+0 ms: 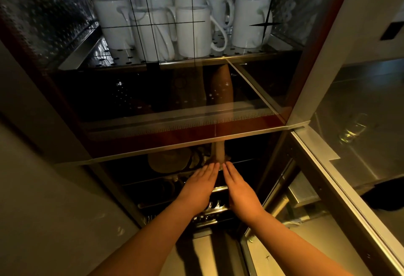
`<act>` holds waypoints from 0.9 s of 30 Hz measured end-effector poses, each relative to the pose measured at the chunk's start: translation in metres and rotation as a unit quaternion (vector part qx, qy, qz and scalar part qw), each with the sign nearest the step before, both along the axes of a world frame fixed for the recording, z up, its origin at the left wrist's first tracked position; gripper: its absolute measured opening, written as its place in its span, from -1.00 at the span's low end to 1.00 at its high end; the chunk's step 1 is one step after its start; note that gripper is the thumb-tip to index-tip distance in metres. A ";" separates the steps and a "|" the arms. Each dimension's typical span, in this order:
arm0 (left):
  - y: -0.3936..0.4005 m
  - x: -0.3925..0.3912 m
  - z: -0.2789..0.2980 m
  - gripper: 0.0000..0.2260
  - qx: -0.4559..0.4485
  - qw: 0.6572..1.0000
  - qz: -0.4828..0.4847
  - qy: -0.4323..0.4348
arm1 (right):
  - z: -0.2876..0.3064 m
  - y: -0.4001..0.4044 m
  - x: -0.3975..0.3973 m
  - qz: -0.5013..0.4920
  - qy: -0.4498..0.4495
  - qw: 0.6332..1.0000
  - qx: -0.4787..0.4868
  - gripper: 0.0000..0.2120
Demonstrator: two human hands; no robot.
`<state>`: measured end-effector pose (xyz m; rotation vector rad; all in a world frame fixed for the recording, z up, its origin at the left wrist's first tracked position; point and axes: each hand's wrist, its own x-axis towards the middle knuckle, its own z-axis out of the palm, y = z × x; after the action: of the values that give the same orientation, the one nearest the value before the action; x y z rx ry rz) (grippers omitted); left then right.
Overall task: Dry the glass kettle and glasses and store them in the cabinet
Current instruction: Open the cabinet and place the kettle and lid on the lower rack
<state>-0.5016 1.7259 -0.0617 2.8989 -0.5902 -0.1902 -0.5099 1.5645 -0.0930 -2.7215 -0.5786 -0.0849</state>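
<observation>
Both hands (220, 186) inside dim cabinet (72, 92)

White mugs (192, 33) stand crowded together on a perforated metal shelf (240, 52); a glass door (349, 122) stands open at right.

Both my hands out front, side by side, backs up.
My left hand (200, 185) and right hand (238, 188) reach forward on bare forearms, fingers straight and held together, nothing gripped. My fingertips (213, 166) nearly meet at the middle, hands just apart, wrists angled slightly inward, arms converging from the lower corners.
</observation>
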 end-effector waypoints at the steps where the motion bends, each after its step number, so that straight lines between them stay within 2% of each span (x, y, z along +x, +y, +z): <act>1: 0.000 0.000 0.000 -0.20 0.010 1.000 -0.001 -0.004 | 0.002 -0.001 0.000 -0.001 -0.009 1.000 -0.020 0.02; 6: -0.004 -0.001 -0.003 -0.20 0.024 0.999 0.003 -0.027 | 0.012 -0.003 0.002 0.013 -0.036 0.997 -0.062 -0.11; 20: -0.008 0.002 0.001 -0.26 0.027 0.998 0.025 -0.051 | 0.031 -0.002 0.007 0.061 -0.096 0.989 -0.098 -0.23; 27: -0.017 0.001 0.000 -0.28 0.002 0.998 0.025 -0.062 | 0.037 -0.001 0.005 0.050 -0.109 0.987 -0.110 -0.23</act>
<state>-0.5007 1.7091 -0.0621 2.9413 -0.5369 -0.0057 -0.5050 1.5639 -0.0556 -2.9118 -0.8306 -0.3138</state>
